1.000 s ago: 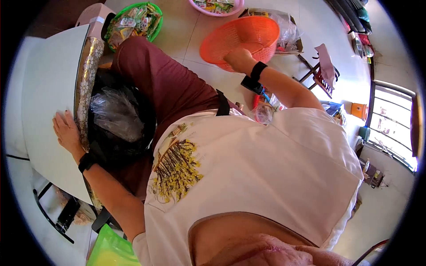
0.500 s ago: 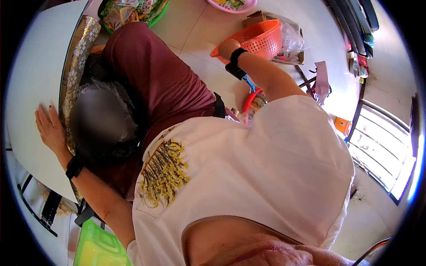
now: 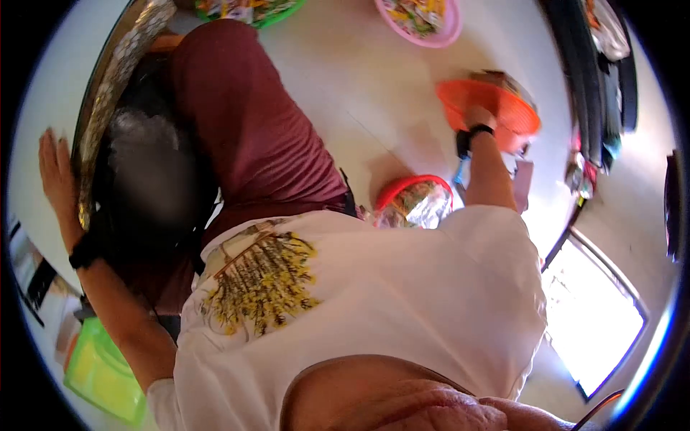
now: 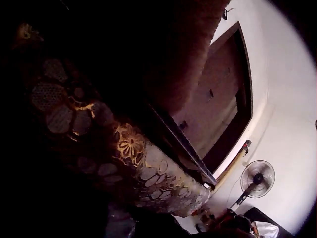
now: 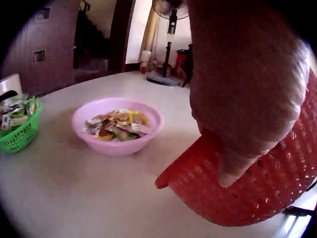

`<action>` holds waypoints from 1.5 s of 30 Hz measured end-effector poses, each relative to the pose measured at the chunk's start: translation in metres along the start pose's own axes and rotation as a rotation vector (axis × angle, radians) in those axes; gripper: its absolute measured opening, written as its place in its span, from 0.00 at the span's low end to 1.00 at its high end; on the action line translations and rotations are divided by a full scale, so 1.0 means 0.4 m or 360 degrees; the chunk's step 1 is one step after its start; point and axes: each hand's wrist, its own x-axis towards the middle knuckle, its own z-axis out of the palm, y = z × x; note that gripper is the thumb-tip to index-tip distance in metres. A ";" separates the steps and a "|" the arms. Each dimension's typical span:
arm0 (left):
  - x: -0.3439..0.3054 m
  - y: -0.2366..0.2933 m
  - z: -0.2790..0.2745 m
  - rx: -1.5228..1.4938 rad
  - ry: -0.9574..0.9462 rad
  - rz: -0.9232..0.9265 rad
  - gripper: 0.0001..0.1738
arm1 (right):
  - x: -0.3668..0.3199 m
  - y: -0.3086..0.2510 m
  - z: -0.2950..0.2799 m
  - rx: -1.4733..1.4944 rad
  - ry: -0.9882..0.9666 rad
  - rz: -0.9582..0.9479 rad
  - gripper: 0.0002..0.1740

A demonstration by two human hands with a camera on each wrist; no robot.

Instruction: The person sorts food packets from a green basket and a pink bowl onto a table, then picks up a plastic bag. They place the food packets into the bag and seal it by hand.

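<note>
My right hand grips an orange perforated plastic basket by its rim, out to the right over the floor. Close up in the right wrist view, a digit curls over the rim of the tilted basket. My left hand rests with its fingers extended on a white tabletop, beside a rolled gold-patterned covering along the edge. Below that edge, a black bag with clear plastic sits by my legs. The left hand's fingers are hidden in the dark left wrist view.
A pink basin and a green basket, both full of small packets, stand on the floor ahead. A red basin with packets lies near my right side. Behind the orange basket is a cardboard box. A green plastic stool stands lower left.
My right hand has carried the orange basket farther right and outward, with its tilt changing. The head view has shifted, showing more of the red basin. My left hand stays on the tabletop.
</note>
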 end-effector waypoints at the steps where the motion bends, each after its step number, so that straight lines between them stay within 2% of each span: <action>1: 0.010 0.033 -0.002 -0.0126 -0.0033 -0.0436 0.26 | -0.021 0.023 -0.019 -0.0173 -0.0004 -0.0058 0.16; 2: 0.005 0.026 0.003 -0.0080 -0.0043 -0.0403 0.27 | -0.019 0.032 -0.025 -0.0347 -0.0052 -0.0007 0.15; 4: 0.028 0.069 -0.035 -0.0131 -0.0091 -0.0565 0.28 | -0.018 0.047 -0.024 -0.0375 0.0047 -0.0102 0.13; 7: 0.039 0.081 -0.050 -0.0158 -0.0055 -0.0507 0.27 | -0.054 0.000 -0.043 -0.0100 0.0307 -0.0247 0.13; 11: 0.049 0.102 -0.067 -0.0218 -0.0009 -0.0545 0.27 | -0.133 -0.099 -0.108 0.0404 0.0474 -0.0344 0.20; 14: 0.052 0.112 -0.071 -0.0135 -0.0054 -0.0642 0.27 | -0.262 -0.195 -0.183 0.0662 0.0578 -0.0575 0.21; 20: 0.052 0.120 -0.072 -0.0171 -0.0073 -0.0725 0.29 | -0.372 -0.360 -0.183 0.0813 0.0577 -0.0840 0.20; 23: 0.063 0.135 -0.086 -0.0146 -0.0091 -0.0770 0.29 | -0.408 -0.433 -0.151 0.0892 0.0740 -0.0890 0.16; 32: 0.063 0.150 -0.101 -0.0193 -0.0048 -0.0794 0.30 | -0.444 -0.574 -0.007 0.0901 0.0620 -0.0785 0.15; 36: 0.071 0.157 -0.112 -0.0200 -0.0098 -0.0833 0.30 | -0.419 -0.613 0.045 0.0761 0.0340 -0.0785 0.15; 37: 0.072 0.157 -0.112 -0.0205 -0.0116 -0.0844 0.30 | -0.427 -0.618 0.030 0.0737 0.0150 -0.0706 0.15; 41: 0.088 0.165 -0.131 -0.0197 -0.0158 -0.0818 0.28 | -0.407 -0.641 0.087 0.0600 0.0060 -0.0785 0.12; 43: 0.078 0.154 -0.115 -0.0224 -0.0077 -0.0685 0.28 | -0.397 -0.648 0.117 0.0406 0.0028 -0.0849 0.13; 45: 0.078 0.140 -0.096 -0.0211 -0.0045 -0.0596 0.26 | -0.375 -0.668 0.145 0.0392 -0.0125 -0.0781 0.13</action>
